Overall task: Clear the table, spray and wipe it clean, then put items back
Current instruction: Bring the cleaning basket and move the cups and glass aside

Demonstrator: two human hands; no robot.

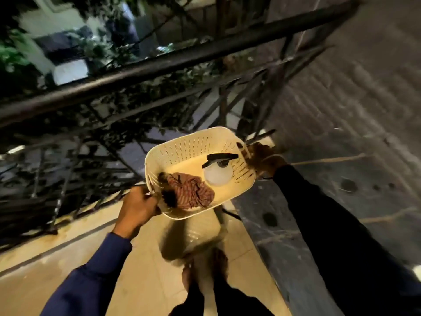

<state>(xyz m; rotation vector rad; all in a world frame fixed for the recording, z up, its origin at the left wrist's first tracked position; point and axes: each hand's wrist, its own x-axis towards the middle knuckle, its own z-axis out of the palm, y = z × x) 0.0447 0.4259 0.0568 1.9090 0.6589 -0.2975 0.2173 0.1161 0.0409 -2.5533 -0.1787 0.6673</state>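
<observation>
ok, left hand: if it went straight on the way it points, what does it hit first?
The basket: the left hand already grips its near rim. Past the rim, probably the dark fuzzy item, then the cloth; depth is unclear.

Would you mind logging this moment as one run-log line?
left hand: grips basket rim | right hand: grips opposite rim | inside: spray bottle, striped cloth | state: basket carried in the air

One basket [182, 136] carries one spray bottle [215, 177] and one striped cloth [190, 194]; one left hand [139, 207], one right hand [262, 159], two bare feet [219, 261].
</observation>
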